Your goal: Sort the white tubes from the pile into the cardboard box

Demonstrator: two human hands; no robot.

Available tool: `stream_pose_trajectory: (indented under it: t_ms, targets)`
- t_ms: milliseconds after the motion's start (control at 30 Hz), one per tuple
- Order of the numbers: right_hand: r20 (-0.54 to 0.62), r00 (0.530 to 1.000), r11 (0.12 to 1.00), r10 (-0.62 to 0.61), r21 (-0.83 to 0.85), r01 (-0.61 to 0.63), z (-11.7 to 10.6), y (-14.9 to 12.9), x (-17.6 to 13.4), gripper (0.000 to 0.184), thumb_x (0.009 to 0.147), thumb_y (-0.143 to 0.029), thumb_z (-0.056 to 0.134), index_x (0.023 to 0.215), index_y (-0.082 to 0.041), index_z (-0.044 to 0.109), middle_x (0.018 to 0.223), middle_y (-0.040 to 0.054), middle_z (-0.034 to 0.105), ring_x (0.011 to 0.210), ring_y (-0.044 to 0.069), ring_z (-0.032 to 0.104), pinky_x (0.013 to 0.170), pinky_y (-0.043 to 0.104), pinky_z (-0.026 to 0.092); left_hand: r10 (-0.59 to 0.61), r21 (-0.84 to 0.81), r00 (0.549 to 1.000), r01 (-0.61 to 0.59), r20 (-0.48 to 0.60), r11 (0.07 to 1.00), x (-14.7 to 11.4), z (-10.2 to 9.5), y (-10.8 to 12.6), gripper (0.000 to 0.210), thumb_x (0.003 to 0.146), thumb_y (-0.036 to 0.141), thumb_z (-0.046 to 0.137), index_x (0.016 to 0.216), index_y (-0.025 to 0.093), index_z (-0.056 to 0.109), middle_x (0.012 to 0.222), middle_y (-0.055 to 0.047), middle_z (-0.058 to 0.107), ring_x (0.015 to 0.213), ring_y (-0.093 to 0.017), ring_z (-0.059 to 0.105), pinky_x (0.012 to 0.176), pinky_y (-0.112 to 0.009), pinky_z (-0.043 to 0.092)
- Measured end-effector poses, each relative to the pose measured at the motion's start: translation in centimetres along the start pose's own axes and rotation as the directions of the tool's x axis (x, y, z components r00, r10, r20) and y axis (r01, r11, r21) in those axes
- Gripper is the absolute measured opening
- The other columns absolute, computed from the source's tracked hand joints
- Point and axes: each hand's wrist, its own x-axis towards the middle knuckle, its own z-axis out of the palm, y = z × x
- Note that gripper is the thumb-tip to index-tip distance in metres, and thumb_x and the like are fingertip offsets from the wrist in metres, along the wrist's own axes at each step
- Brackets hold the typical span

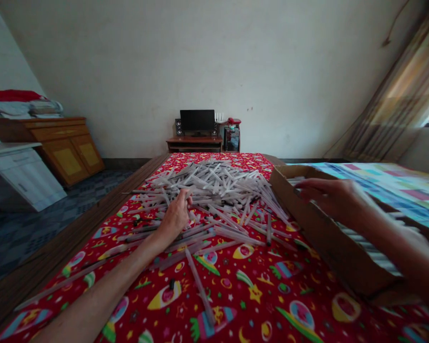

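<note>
So the big wooden counter has a red space-print cloth over it, with an open cardboard box along the right side and a messy heap of clear plastic tubes sprawled in the middle. Right hand is over the box's near wall, fingers bent but too blurry to tell if its grip has anything; left hand is at the heap's near edge, fingers curled in, can't tell what's pinched. Closer in there's one stray tube and a tiny black cap.
</note>
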Motion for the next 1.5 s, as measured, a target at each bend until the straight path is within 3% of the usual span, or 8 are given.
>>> stream_pose_trajectory:
  t_ms: [67,167,400,600,767,1133,1367,1500]
  targets:
    - [0.220,0.974,0.999,-0.053,0.023,0.049,1.2,-4.4,1.0,0.025,0.085,-0.023,0.045,0.093,-0.021,0.068,0.076,0.0050,0.068,0.064,0.013,0.060,0.056,0.021,0.038,0.044,0.045,0.999,-0.043,-0.008,0.998,-0.3,-0.1,0.3,0.025,0.080,0.007,0.032,0.097,0.016,0.047,0.081,-0.005,0.057,0.078,-0.019,0.058,0.074,-0.033,0.045]
    - [0.308,0.951,0.987,0.011,-0.155,0.039,3.9,-8.2,2.0,0.028,0.087,-0.021,0.038,0.087,-0.017,0.066,0.084,0.0094,0.066,0.075,0.019,0.062,0.059,0.025,0.037,0.073,0.124,0.997,-0.073,0.009,0.990,-0.5,-0.4,0.7,0.023,0.087,0.018,0.032,0.102,0.016,0.049,0.094,-0.009,0.058,0.091,-0.022,0.055,0.083,-0.037,0.043]
    - [0.406,0.911,0.977,0.073,-0.211,0.015,7.8,-7.3,2.0,0.023,0.081,-0.008,0.042,0.087,-0.012,0.064,0.089,0.0127,0.064,0.084,0.019,0.060,0.065,0.024,0.037,0.085,0.231,0.996,-0.084,0.006,0.969,-0.4,-0.4,0.6,0.028,0.092,0.027,0.031,0.102,0.018,0.056,0.099,-0.008,0.062,0.094,-0.022,0.057,0.081,-0.036,0.040]
    - [0.252,0.961,0.992,-0.117,-0.005,0.123,5.8,-10.2,3.1,0.027,0.090,-0.026,0.037,0.094,-0.020,0.063,0.078,0.0057,0.064,0.068,0.015,0.058,0.054,0.022,0.028,0.106,0.170,0.994,-0.101,-0.019,0.980,-0.1,-0.4,0.9,0.025,0.090,0.029,0.039,0.099,0.018,0.060,0.097,-0.007,0.066,0.091,-0.020,0.060,0.079,-0.033,0.041]
    - [0.119,0.925,0.932,-0.361,0.066,0.355,5.1,-14.0,4.0,0.029,0.086,-0.013,0.039,0.095,-0.024,0.065,0.080,0.0042,0.062,0.066,0.012,0.053,0.052,0.023,0.021,0.151,0.167,0.988,-0.142,-0.037,0.976,0.1,-0.9,1.8,0.023,0.090,0.029,0.042,0.095,0.018,0.062,0.093,-0.006,0.067,0.087,-0.019,0.061,0.075,-0.032,0.041]
    - [0.039,0.896,0.896,-0.442,-0.027,0.443,5.5,-14.4,3.7,0.022,0.086,-0.013,0.045,0.085,-0.021,0.065,0.076,0.0037,0.059,0.064,0.011,0.049,0.054,0.025,0.022,0.196,0.109,0.981,-0.196,0.005,0.975,-0.2,-0.6,3.0,0.019,0.088,0.026,0.045,0.094,0.019,0.063,0.090,-0.005,0.067,0.083,-0.018,0.061,0.075,-0.031,0.041]
    - [-0.008,0.788,0.788,-0.615,-0.009,0.615,5.5,-14.5,3.6,0.013,0.086,-0.017,0.048,0.092,-0.017,0.060,0.079,0.0038,0.060,0.073,0.014,0.052,0.076,0.029,0.036,0.118,-0.096,0.990,-0.111,0.076,0.989,-0.6,0.1,3.8,0.020,0.087,0.026,0.045,0.092,0.018,0.063,0.089,-0.005,0.067,0.082,-0.017,0.062,0.075,-0.029,0.045]
    - [-0.022,0.753,0.753,-0.658,-0.034,0.657,5.2,-14.3,3.8,0.022,0.085,-0.012,0.046,0.103,-0.018,0.057,0.082,0.0027,0.060,0.076,0.013,0.055,0.098,0.037,0.029,0.056,-0.198,0.990,-0.030,0.126,0.980,-0.5,0.2,4.4,0.020,0.086,0.025,0.046,0.089,0.019,0.065,0.089,-0.005,0.068,0.084,-0.018,0.062,0.077,-0.030,0.046]
